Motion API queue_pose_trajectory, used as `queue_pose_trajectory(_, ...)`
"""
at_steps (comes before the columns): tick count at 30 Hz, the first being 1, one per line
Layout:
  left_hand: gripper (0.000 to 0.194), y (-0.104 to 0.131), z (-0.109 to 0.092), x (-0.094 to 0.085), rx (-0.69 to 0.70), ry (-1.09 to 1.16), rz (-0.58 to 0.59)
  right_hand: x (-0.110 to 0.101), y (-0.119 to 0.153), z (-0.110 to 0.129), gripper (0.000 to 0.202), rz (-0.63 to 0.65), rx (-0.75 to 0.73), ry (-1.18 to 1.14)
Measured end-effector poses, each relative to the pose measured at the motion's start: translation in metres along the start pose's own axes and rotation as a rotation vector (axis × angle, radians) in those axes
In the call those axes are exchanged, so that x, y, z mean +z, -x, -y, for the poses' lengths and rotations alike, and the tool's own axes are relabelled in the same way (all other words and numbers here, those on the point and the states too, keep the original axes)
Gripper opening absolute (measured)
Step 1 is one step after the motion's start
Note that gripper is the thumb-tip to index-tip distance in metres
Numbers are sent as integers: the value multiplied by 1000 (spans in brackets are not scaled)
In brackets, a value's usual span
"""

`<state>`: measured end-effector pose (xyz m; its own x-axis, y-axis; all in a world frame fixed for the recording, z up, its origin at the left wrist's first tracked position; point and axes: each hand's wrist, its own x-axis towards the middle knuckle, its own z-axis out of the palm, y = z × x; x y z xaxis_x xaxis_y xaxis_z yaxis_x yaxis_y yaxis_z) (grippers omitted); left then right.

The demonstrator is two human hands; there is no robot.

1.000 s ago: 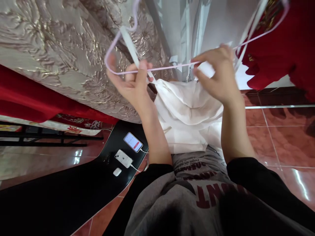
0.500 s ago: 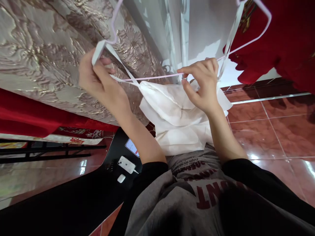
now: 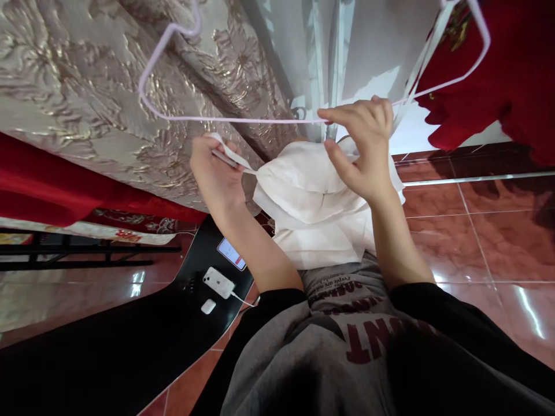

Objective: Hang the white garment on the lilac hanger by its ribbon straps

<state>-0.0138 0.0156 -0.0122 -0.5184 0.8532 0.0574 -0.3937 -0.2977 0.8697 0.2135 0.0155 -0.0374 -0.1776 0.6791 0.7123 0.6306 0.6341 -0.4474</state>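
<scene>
A pale pink clothes hanger (image 3: 243, 121) stretches across the upper middle, its top out of view. My right hand (image 3: 362, 150) has its fingers curled over the lower bar, with the thumb apart below. To the left, beneath the bar, my left hand (image 3: 221, 179) is closed on a white strap (image 3: 236, 157). This strap leads to a white fabric garment (image 3: 299, 188), which droops in folds in front of my shirt. Another white strap (image 3: 427, 55) still loops over the hanger's right end. Part of the garment is hidden behind my right hand.
Gold-patterned curtain fabric (image 3: 60, 75) hangs at the left, and red cloth (image 3: 511, 69) at the right. On a black table (image 3: 108, 335) at lower left lie a white phone (image 3: 218, 282) with a cable, a lit phone (image 3: 232, 253) and a small white case (image 3: 208, 306).
My left hand has moved down and right with the strap, which has come off the hanger's left end. My right hand stays at the bar, slightly farther right.
</scene>
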Motion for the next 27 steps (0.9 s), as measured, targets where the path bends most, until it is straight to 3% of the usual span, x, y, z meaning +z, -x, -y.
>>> queue_pose_trajectory(6, 28, 21, -11, 11, -11, 105, 236, -10, -1, 6, 38, 19, 11, -6)
queue_pose_trajectory(11, 14, 19, -7, 4, -11, 83, 286, -15, 0, 13, 37, 33, 34, -22)
queue_pose_trajectory(14, 21, 24, -6, 10, 64, 76, 353, -13, 1, 15, 36, 21, -7, -14)
queue_pose_trajectory(15, 23, 27, -6, 14, 106, 73, 356, -12, 1, 13, 36, -43, -42, -33)
queue_pose_trajectory(17, 25, 33, -4, 21, 183, 44, 325, -12, 1, 6, 35, -335, -62, -117)
queue_pose_trajectory(19, 26, 35, 0, 26, 226, -15, 289, -15, -2, -5, 33, -667, 35, -208)
queue_pose_trajectory(20, 26, 34, 2, 27, 240, -39, 277, -19, -3, -11, 32, -756, 104, -250)
queue_pose_trajectory(21, 26, 32, 5, 27, 257, -51, 265, -23, -5, -16, 30, -757, 173, -285)
queue_pose_trajectory(24, 32, 23, 10, 25, 325, -29, 255, -38, -13, -18, 24, -464, 310, -388)
queue_pose_trajectory(26, 37, 20, 10, 24, 353, -2, 266, -47, -19, -12, 22, -329, 331, -428)
queue_pose_trajectory(27, 39, 20, 9, 24, 348, 8, 273, -50, -23, -10, 23, -331, 298, -437)
